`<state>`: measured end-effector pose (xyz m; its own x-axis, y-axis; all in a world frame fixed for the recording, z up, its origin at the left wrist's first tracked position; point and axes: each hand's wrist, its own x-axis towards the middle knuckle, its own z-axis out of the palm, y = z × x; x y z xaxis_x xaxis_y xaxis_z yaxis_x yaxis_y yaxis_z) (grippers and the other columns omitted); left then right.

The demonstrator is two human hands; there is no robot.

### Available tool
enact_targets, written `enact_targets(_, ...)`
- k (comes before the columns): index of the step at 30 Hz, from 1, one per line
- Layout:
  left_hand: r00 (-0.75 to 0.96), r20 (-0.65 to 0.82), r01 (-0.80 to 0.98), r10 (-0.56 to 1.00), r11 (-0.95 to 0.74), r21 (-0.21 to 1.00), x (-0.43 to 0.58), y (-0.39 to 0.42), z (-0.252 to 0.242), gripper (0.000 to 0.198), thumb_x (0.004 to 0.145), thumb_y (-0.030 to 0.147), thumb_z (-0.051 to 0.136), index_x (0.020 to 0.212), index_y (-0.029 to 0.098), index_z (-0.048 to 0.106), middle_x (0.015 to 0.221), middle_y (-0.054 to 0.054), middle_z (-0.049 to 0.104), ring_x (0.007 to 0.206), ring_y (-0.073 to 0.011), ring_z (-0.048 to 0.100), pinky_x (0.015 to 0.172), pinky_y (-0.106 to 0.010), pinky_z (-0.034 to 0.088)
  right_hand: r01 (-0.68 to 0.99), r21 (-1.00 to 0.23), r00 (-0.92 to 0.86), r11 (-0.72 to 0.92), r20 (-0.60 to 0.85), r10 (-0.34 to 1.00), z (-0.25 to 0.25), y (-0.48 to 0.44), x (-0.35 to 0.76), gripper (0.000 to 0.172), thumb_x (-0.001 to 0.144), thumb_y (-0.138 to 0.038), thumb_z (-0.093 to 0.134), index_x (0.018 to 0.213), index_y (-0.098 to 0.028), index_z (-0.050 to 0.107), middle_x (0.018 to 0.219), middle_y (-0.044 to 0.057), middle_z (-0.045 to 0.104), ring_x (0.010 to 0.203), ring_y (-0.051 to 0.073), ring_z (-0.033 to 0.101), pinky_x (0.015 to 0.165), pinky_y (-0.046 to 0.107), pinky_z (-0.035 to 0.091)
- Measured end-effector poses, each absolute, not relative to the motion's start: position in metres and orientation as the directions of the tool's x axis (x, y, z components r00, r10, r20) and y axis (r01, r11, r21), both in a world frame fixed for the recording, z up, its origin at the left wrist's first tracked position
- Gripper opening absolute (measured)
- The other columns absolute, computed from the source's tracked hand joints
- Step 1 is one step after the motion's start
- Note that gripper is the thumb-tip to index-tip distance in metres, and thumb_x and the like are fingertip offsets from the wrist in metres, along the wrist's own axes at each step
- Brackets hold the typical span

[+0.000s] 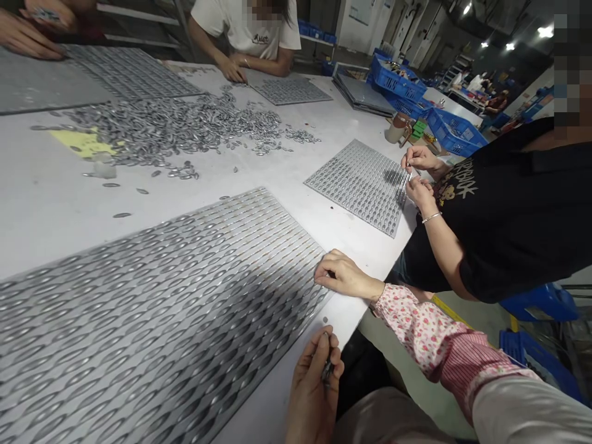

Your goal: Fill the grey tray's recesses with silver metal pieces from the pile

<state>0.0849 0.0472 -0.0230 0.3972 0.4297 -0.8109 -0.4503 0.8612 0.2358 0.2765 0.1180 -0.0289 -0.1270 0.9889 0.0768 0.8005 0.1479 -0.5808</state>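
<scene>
A large grey panel [203,290] with rows of leaf-shaped raised pieces fills the left and lower front of the table. Over its right corner, my right hand [346,275] in a pink flowered sleeve curls its fingers, thumb and index pressed together. Whatever it pinches, if anything, is hidden. Below that corner, beyond the panel's near edge, my left hand [312,385] closes around small dark-grey metal pieces [327,369], partly hidden by the fingers. A small grey bit [325,320] lies on the table just above that hand.
Loose leaf-shaped metal pieces [185,126] lie heaped mid-table beside a yellow sheet [83,142]. Co-workers' hands [419,179] work at a smaller panel [358,185] on the right and another panel [291,89] across. Blue crates [456,132] stand at the back right.
</scene>
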Motion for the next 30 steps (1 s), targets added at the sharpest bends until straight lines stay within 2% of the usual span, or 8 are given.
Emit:
enact_targets(5, 0.395, -0.785, -0.469, 0.477, 0.84, 0.274, 0.086, 0.05, -0.021, 0.036, 0.057, 0.025, 0.087, 0.089, 0.017, 0.072, 0.081, -0.002, 0.066, 0.06, -0.0045, 0.052, 0.056, -0.013, 0.047, 0.665, -0.729, -0.081, 0.164, 0.148, 0.986, -0.016, 0.108, 0.274, 0.016, 0.088, -0.032, 0.062, 0.08, -0.018, 0.065, 0.081, 0.004, 0.065, 0.083, 0.016, 0.057, 0.083, 0.032, 0.045)
enact_targets(11, 0.429, -0.724, -0.473, 0.541, 0.817, 0.331, 0.089, 0.055, -0.015, 0.034, 0.055, 0.033, 0.088, 0.072, 0.016, 0.065, 0.065, 0.004, 0.056, 0.05, -0.0028, 0.041, 0.044, -0.012, 0.038, 0.363, -0.906, -0.416, 0.218, 0.052, 0.908, 0.0, 0.08, 0.265, 0.02, 0.085, -0.036, 0.067, 0.086, -0.016, 0.068, 0.082, 0.005, 0.065, 0.08, 0.014, 0.058, 0.078, 0.028, 0.048)
enact_targets(15, 0.409, -0.751, -0.463, 0.518, 0.827, 0.318, 0.091, 0.056, -0.012, 0.026, 0.064, 0.034, 0.083, 0.075, 0.017, 0.067, 0.069, 0.001, 0.061, 0.055, -0.0058, 0.05, 0.049, -0.015, 0.044, 0.262, -0.961, -0.271, 0.089, 0.015, 0.962, -0.009, 0.07, 0.258, 0.03, 0.084, -0.042, 0.066, 0.081, -0.013, 0.065, 0.082, 0.006, 0.062, 0.076, 0.013, 0.056, 0.07, 0.026, 0.046)
enact_targets(19, 0.352, -0.797, -0.474, 0.491, 0.828, 0.301, 0.091, 0.059, -0.009, 0.019, 0.074, 0.024, 0.074, 0.092, 0.016, 0.071, 0.098, -0.01, 0.07, 0.081, -0.0148, 0.065, 0.067, -0.022, 0.054, 0.111, -0.99, -0.102, -0.085, -0.097, 0.99, -0.014, 0.075, 0.266, 0.037, 0.087, -0.051, 0.058, 0.085, -0.014, 0.056, 0.084, 0.005, 0.063, 0.073, 0.011, 0.055, 0.07, 0.026, 0.045)
enact_targets(21, 0.364, -0.806, -0.457, 0.466, 0.844, 0.281, 0.09, 0.059, -0.009, 0.024, 0.072, 0.019, 0.074, 0.095, 0.015, 0.071, 0.092, -0.009, 0.071, 0.069, -0.011, 0.063, 0.059, -0.019, 0.052, 0.168, -0.983, -0.019, -0.072, -0.076, 0.997, -0.014, 0.083, 0.276, 0.037, 0.088, -0.052, 0.057, 0.086, -0.015, 0.054, 0.081, 0.004, 0.061, 0.07, 0.011, 0.052, 0.068, 0.026, 0.043)
enact_targets(24, 0.394, -0.808, -0.458, 0.439, 0.856, 0.242, 0.09, 0.057, -0.011, 0.022, 0.072, 0.018, 0.074, 0.093, 0.014, 0.071, 0.074, -0.002, 0.067, 0.049, -0.0044, 0.05, 0.045, -0.013, 0.044, 0.483, -0.875, 0.015, 0.032, 0.045, 0.999, -0.013, 0.098, 0.292, 0.033, 0.094, -0.048, 0.049, 0.085, -0.016, 0.054, 0.078, 0.003, 0.057, 0.069, 0.012, 0.049, 0.068, 0.027, 0.041)
enact_targets(27, 0.376, -0.814, -0.489, 0.443, 0.841, 0.232, 0.092, 0.056, -0.013, 0.014, 0.075, 0.016, 0.069, 0.089, 0.015, 0.071, 0.084, -0.006, 0.07, 0.063, -0.0089, 0.062, 0.056, -0.016, 0.052, 0.769, -0.61, -0.132, 0.194, 0.146, 0.98, -0.013, 0.111, 0.301, 0.029, 0.1, -0.036, 0.037, 0.086, -0.017, 0.054, 0.082, 0.006, 0.058, 0.078, 0.016, 0.048, 0.076, 0.03, 0.042)
enact_targets(30, 0.399, -0.812, -0.472, 0.426, 0.855, 0.216, 0.091, 0.055, -0.013, 0.022, 0.076, 0.012, 0.067, 0.097, 0.014, 0.071, 0.101, -0.011, 0.071, 0.083, -0.0146, 0.067, 0.071, -0.022, 0.055, 0.847, -0.411, -0.307, 0.337, 0.141, 0.941, -0.016, 0.12, 0.303, 0.028, 0.101, -0.029, 0.032, 0.091, -0.017, 0.056, 0.087, 0.008, 0.059, 0.085, 0.019, 0.048, 0.081, 0.032, 0.042)
